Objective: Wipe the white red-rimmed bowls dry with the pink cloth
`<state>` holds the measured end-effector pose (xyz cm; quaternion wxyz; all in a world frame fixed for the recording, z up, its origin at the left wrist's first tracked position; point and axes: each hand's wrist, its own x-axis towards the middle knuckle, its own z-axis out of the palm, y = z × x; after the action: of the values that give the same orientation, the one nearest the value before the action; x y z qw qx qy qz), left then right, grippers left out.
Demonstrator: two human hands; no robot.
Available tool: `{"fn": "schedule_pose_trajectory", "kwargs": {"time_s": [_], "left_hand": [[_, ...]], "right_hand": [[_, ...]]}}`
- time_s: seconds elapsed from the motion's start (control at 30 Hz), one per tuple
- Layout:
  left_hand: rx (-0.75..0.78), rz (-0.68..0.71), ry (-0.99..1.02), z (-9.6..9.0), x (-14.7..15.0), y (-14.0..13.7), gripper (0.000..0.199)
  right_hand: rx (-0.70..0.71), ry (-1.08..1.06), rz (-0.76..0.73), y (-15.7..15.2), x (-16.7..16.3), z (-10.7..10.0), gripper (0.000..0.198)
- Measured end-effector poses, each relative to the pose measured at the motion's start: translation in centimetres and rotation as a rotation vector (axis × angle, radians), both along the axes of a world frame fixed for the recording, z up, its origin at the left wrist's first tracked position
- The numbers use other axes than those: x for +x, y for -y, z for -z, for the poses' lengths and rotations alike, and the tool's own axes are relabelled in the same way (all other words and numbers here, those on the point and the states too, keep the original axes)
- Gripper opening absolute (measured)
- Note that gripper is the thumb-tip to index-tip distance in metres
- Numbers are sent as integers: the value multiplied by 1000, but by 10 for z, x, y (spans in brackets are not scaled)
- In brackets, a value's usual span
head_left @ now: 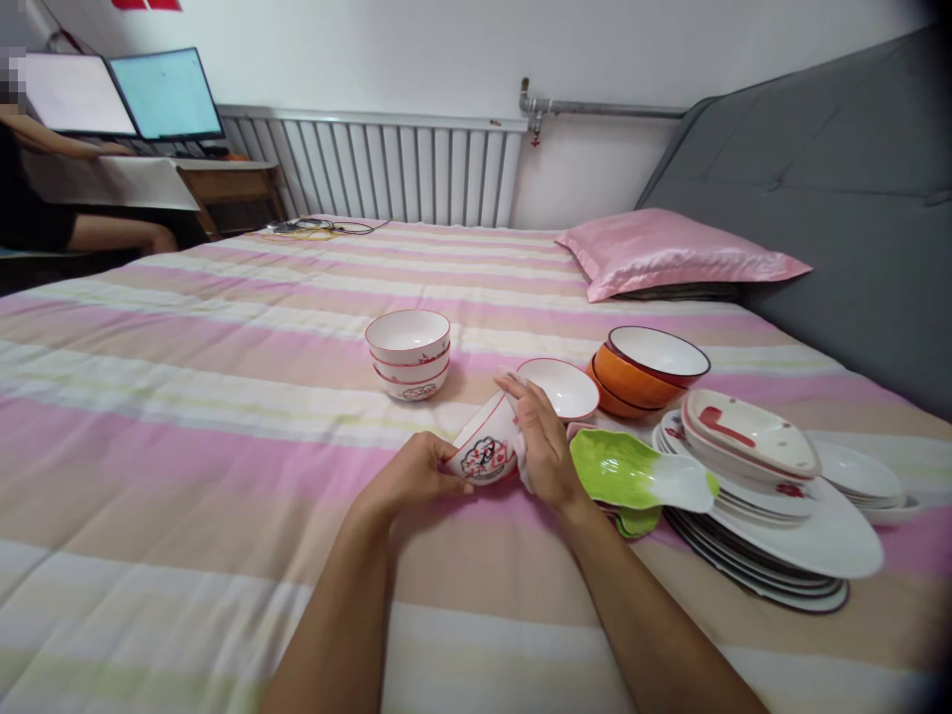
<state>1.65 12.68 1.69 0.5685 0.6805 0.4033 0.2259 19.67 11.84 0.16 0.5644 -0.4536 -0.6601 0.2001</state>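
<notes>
Bare forearms (pixel 338 605) extend from six o'clock; just below centre, the left hand (pixel 416 474) grips a tilted bowl (pixel 485 448) at nine o'clock, the right hand (pixel 546 441) holding white cloth (pixel 524 466) against three (a bowl stack (pixel 408 369) stands toward eleven).

Passage lies open left of the stacked bowls (pixel 408 369); plates (pixel 844 540) obstruct the right.

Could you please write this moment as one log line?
Left hand: holding patterned bowl, tilted | Right hand: holding white cloth or tissue against it | Nearby: three stacked bowls, green-white dish
</notes>
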Motion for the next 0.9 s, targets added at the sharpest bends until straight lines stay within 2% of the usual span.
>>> {"fn": "schedule_pose_trajectory", "kwargs": {"time_s": [0.17,0.37,0.57,0.73,0.9], "left_hand": [[-66,19,202,-7,1,4,21],[-133,-59,312,1,0,1,26],[10,-190,346,-2,6,3,24],[134,-216,325,-10,10,6,34],[49,-170,343,-4,9,4,31]], "right_hand": [[47,11,-66,4,-4,-3,41],[113,213,-72,15,-10,-12,40],[229,526,-74,23,-25,-15,38],[306,614,-66,25,-35,-9,33],[251,587,-53,22,-30,-11,34]]}}
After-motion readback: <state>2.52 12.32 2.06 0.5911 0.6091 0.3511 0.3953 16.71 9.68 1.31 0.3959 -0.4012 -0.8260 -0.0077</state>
